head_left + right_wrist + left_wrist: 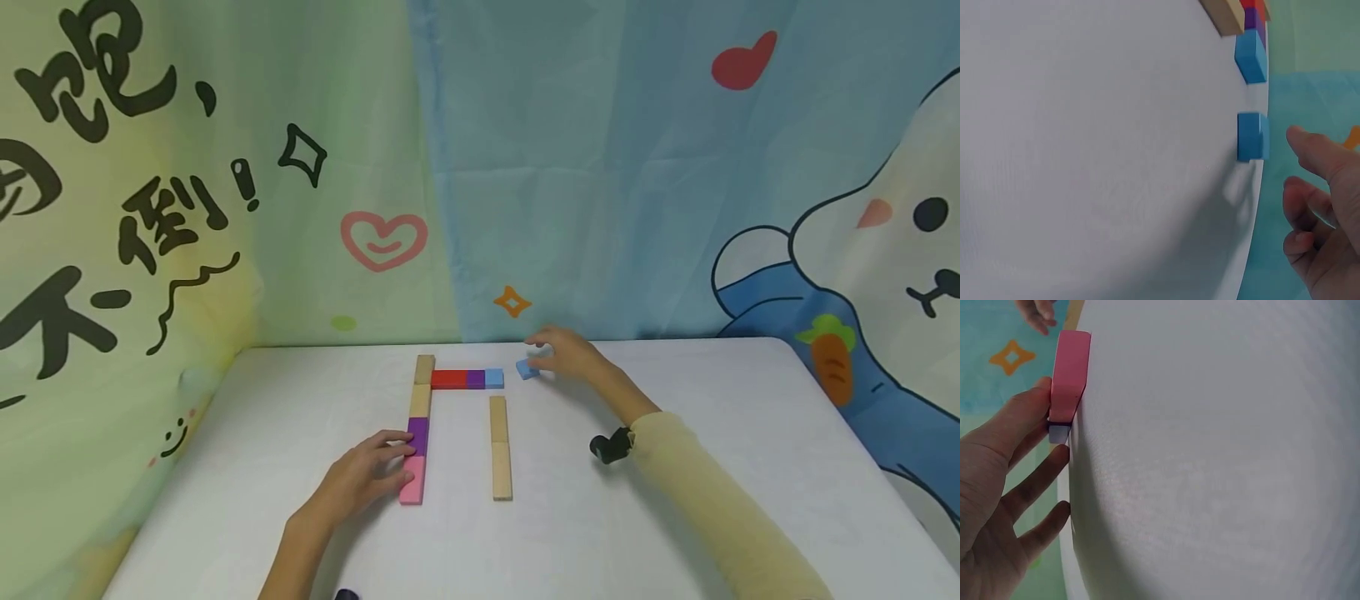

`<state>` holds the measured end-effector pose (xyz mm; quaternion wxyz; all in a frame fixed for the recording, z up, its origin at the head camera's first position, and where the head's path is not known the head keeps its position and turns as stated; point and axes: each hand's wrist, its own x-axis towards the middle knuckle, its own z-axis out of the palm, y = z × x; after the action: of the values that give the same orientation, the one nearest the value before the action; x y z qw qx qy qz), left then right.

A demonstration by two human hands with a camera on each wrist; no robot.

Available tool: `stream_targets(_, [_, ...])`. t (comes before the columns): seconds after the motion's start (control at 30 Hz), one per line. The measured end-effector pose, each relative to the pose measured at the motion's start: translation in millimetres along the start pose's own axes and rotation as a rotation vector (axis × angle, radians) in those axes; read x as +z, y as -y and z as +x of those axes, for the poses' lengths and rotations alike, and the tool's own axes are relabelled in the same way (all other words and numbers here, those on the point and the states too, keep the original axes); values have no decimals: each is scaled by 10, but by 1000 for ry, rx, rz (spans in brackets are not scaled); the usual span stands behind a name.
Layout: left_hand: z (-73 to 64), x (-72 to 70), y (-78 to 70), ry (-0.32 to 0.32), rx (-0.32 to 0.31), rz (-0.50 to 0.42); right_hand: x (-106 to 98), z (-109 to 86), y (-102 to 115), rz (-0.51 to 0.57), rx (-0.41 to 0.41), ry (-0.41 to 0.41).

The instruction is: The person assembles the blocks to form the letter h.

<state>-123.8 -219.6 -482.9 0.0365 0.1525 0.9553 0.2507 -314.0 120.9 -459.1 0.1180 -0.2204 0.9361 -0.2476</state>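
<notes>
My left hand (358,477) rests along the left side of a column of blocks. Its thumb touches the pink block (412,482) and its fingertips reach the purple block (418,435). Up close in the left wrist view, the thumb lies against the pink block's side. At the back, my right hand (572,357) hovers beside a loose blue block (527,370), fingers loosely bent. The right wrist view shows a gap between that hand and the loose blue block (1250,136).
Wooden blocks (422,400) top the left column. From it a row of red (450,380), purple (476,380) and blue (493,379) blocks runs right. Below that row stands a separate wooden column (500,450). A printed curtain (570,208) hangs behind the white table (570,525).
</notes>
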Motion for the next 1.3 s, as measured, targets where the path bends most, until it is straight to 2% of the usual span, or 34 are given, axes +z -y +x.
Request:
stream_targets(0.23, [9, -6, -1, 9, 1, -2, -18, -8, -135, 10, -69, 52])
stream_targets(0.43, [1, -12, -5, 17, 6, -2, 9, -29, -154, 30, -116, 91])
stream_targets(0.97, [-6, -19, -30, 3, 41, 12, 84, -1, -139, -29, -153, 61])
stream_targets(1.3, [-6, -20, -28, -2, 40, 22, 147, 12, -124, -62, -129, 37])
